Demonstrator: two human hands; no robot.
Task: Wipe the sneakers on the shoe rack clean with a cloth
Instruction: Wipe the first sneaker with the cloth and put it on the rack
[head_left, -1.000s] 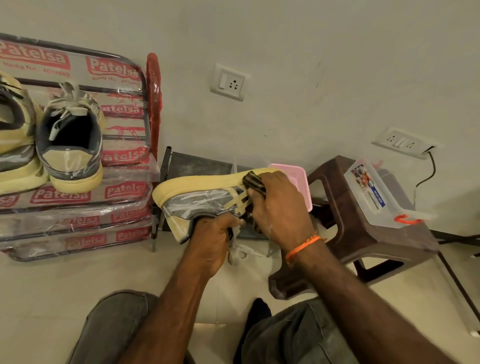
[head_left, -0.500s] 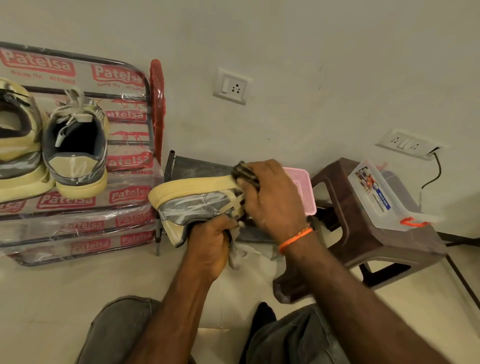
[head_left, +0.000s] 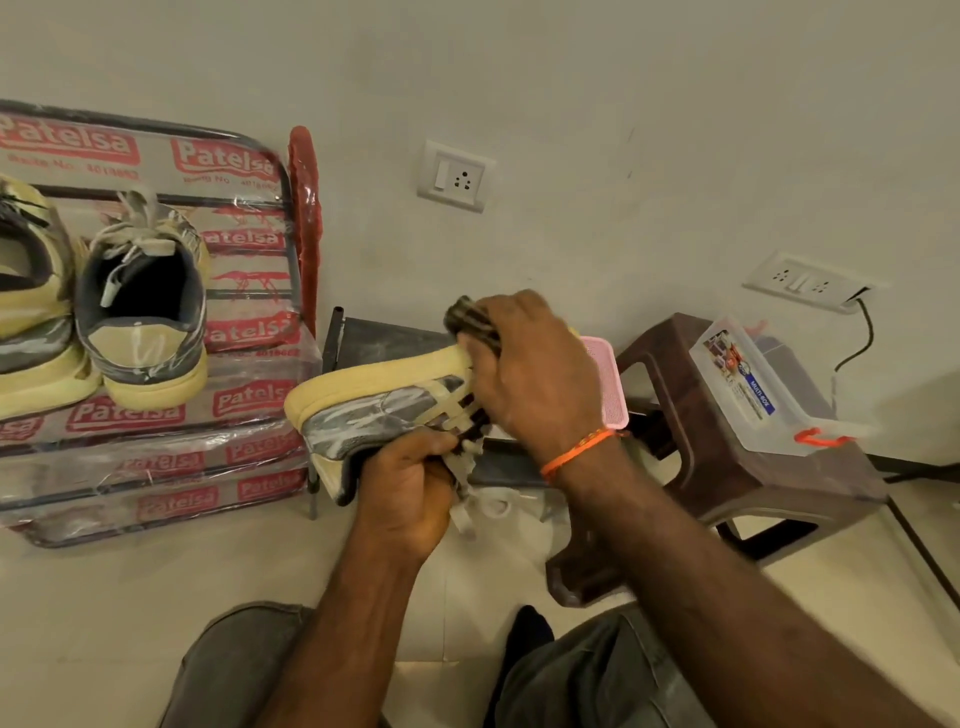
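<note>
- Holding the sneaker (head_left: 384, 410) on its side in mid-air beside the shoe rack (head_left: 249, 410), the left hand (head_left: 410, 483) has its grip closed around the collar. A loosened hold could let the shoe twist or drop to the floor.
- The right hand (head_left: 540, 379) has its grip closed on a dark striped cloth (head_left: 470, 322), pressed against the yellow sole edge. Hard rubbing could lever the shoe out of the other hand.
- Loose laces (head_left: 467, 504) dangle below and could snag the cloth or fingers.
- Two more sneakers (head_left: 140, 312) sit on the rack's top shelf, apparently awaiting wiping.
- A pink basket (head_left: 605, 384) lies just behind the wiping hand, so a wide stroke might knock it.
</note>
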